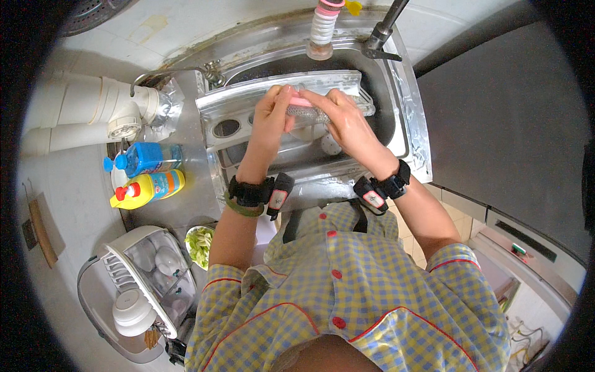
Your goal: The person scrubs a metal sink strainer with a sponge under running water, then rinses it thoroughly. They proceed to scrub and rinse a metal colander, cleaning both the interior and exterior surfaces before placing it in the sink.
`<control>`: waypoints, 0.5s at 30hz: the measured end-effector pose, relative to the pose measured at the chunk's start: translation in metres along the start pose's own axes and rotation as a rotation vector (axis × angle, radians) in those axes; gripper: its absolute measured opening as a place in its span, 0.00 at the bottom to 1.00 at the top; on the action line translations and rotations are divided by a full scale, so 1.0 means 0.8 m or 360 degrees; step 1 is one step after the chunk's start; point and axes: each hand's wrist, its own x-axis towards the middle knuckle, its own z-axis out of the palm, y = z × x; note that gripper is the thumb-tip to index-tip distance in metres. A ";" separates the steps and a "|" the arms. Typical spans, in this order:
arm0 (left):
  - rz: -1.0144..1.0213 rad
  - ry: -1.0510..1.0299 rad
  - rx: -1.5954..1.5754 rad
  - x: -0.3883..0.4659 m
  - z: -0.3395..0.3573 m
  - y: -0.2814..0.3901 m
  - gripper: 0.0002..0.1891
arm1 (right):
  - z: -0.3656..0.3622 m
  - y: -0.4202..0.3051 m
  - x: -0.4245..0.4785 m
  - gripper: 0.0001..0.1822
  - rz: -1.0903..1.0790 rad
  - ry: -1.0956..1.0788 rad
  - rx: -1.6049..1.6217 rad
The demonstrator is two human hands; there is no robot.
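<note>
Over the stainless-steel sink (399,135), my left hand (275,109) and my right hand (341,114) hold between them a pink-edged item with silvery mesh (307,109), possibly a strainer or scrubber. Fingers of both hands meet at its pink part (301,101). Beneath is a metal rack or tray (223,104) with round holes, laid across the basin. A white round thing with small holes (331,144) lies lower in the sink, below my right hand. The lower side of the held item is partly hidden by my fingers.
A faucet with a white and pink extension (322,32) hangs above the basin. Left of the sink lie a blue bottle (153,159) and a yellow bottle (160,186). Nearer are a bowl of cut greens (200,244) and a dish rack (139,237) with bowls. White pipes (79,104) run at left.
</note>
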 end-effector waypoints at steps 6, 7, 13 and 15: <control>0.0348 -0.0026 0.0285 -0.008 0.007 -0.003 0.10 | -0.013 0.014 -0.009 0.29 0.0087 -0.0161 0.0458; 0.0384 -0.0024 0.0354 -0.011 0.010 0.000 0.12 | -0.014 0.012 -0.010 0.28 0.0159 -0.0160 0.0648; 0.0754 0.0018 0.0827 -0.016 0.016 -0.006 0.17 | -0.023 0.008 0.000 0.18 0.0705 -0.0287 0.1276; 0.0837 0.0005 0.0847 -0.015 0.018 -0.010 0.18 | -0.026 0.014 0.004 0.16 0.0752 -0.0342 0.1136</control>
